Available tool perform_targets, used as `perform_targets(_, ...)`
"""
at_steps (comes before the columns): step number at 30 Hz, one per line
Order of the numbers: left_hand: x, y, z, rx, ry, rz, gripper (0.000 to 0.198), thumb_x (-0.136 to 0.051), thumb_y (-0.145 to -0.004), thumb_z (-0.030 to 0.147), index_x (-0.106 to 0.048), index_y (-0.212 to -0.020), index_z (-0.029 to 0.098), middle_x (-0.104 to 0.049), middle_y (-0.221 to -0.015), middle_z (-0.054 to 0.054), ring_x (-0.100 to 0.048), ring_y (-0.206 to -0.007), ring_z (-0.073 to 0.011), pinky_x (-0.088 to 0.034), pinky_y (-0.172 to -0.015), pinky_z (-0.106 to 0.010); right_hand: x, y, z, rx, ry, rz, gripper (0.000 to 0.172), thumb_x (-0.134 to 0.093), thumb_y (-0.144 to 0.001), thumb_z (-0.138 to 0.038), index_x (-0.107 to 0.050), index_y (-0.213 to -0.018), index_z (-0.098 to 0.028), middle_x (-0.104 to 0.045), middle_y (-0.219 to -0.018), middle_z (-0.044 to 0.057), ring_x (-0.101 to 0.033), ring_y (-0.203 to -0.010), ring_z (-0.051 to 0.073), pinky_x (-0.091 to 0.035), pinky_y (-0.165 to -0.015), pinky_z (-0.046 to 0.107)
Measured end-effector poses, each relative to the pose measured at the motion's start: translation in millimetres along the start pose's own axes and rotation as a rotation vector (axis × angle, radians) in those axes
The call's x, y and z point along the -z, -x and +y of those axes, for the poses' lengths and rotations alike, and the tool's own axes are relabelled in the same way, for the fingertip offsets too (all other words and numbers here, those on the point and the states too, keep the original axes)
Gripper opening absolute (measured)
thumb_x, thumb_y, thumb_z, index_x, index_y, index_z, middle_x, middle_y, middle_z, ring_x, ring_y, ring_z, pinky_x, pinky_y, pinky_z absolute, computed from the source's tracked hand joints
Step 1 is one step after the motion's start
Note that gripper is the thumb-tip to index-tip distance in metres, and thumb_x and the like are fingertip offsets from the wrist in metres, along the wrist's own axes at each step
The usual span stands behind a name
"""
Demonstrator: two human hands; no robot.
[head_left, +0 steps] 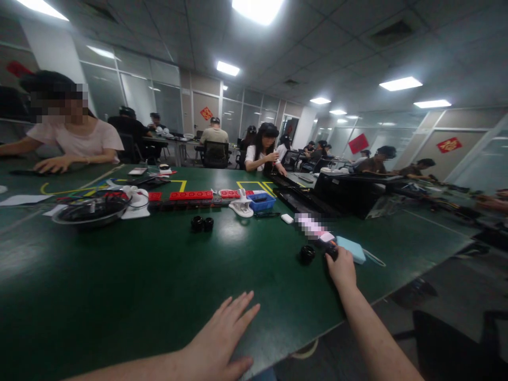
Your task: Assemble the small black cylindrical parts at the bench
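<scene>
Lower centre of the frame: the left hand lay palm down on the dark green table top, fingers spread wide and holding nothing.

Lower right: the right hand was stretched forward to the table's right edge. Its fingertips were curled over a small black round object. The back of the hand hid the grip, so it could not be told whether the fingers had closed on the object.

In my judgement, a sound hold there calls for thumb and forefinger on opposite sides of the object, with the wrist kept low. The flat left hand would serve to steady the body.

Obstructions were close. A light blue rectangular box lay just beside the fingertips on the right. A second black round cap sat near on the left, and a pale pink and white oblong item lay just behind. Any of these could be knocked, and the table edge was near.

Centre: a pair of black short cylinders stood well apart from both hands.

Further back were a white plastic clip stand, a blue shallow tray, a red segmented strip and a round dark dish at the left. A large black case stood at the right.

Far side: seated persons were at work at other tables.
</scene>
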State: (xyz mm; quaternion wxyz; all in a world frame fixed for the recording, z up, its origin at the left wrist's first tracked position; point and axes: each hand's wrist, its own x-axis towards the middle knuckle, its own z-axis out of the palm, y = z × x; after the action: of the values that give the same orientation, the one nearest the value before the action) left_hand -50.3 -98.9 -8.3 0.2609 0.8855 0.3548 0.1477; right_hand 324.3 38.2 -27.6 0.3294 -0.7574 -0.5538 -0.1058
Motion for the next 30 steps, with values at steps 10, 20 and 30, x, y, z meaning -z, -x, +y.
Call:
perform_targets(10, 7.1, 31, -8, 0.021, -0.027, 0.005, 0.07, -0.053, -0.076, 0.04, -0.015, -0.134, 0.033, -0.011, -0.142, -0.001, -0.014, -0.128, -0.0298, -0.013, -0.101, -0.054, 16, 37, -65, 0.145, -0.124, 0.097, 0.06, -0.046, -0.074, -0.048, -0.036, -0.12, -0.011, -0.049, -0.11, 0.015, -0.044, -0.103, 0.028, -0.035, -0.088, 0.041)
perform_targets(20, 14.0, 30, -5, 0.054, 0.017, -0.047, 0.07, -0.054, -0.075, 0.04, -0.016, -0.133, 0.032, -0.014, -0.141, -0.002, -0.017, -0.128, -0.0283, -0.015, -0.102, -0.053, 10, 25, -69, 0.365, 0.063, -0.196, 0.023, -0.049, -0.072, -0.021, -0.058, -0.094, -0.018, -0.056, -0.1, 0.008, -0.051, -0.091, 0.022, -0.041, -0.081, 0.034)
perform_targets(30, 0.4, 25, -26, 0.0, 0.061, -0.049, 0.072, -0.054, -0.074, 0.045, -0.014, -0.133, 0.035, -0.012, -0.142, 0.0, -0.017, -0.127, -0.0297, -0.014, -0.101, -0.054, 23, 21, -24, 0.013, -0.136, 0.182, 0.056, -0.047, -0.073, -0.039, -0.037, -0.122, -0.015, -0.042, -0.125, 0.013, -0.036, -0.115, 0.029, -0.029, -0.093, 0.044)
